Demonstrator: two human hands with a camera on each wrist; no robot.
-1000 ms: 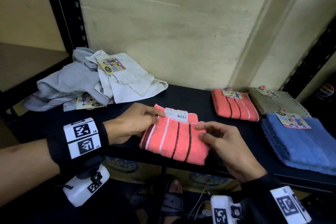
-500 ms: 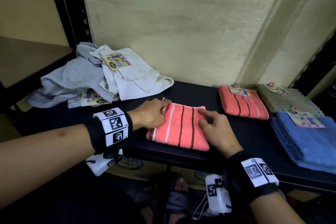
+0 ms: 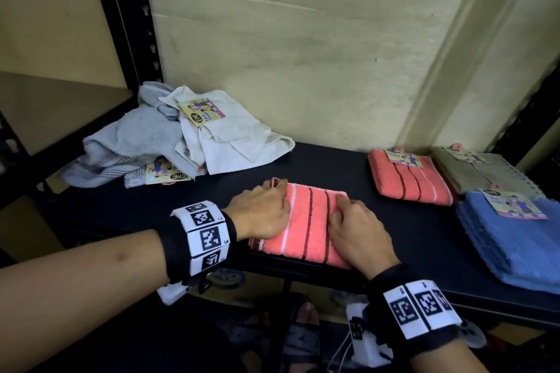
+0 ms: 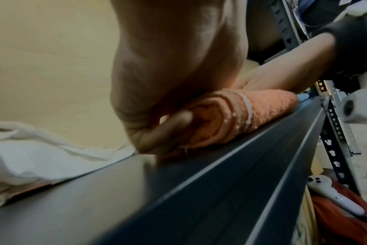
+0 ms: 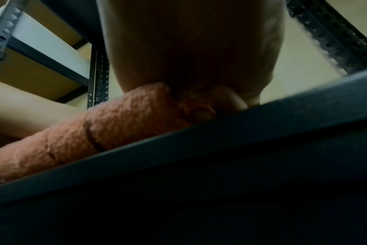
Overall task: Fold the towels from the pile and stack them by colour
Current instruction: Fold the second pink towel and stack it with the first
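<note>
Pressing the coral towel (image 3: 309, 227) onto the black shelf (image 3: 145, 215) under my flat right hand (image 3: 360, 236), I pinch its edge with my left hand (image 3: 260, 216). Beyond that hand, by the wall (image 3: 303, 70), lies the pile (image 3: 181, 142).

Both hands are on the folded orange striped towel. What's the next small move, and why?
Probably lift the folded towel and set it on the matching towel to the right: it lies folded flat under the left hand and right hand, and that one shares its colour.

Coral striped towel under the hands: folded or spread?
Folded: the coral towel lies as a compact rectangle on the shelf; stacked layers show at its left end.
</note>
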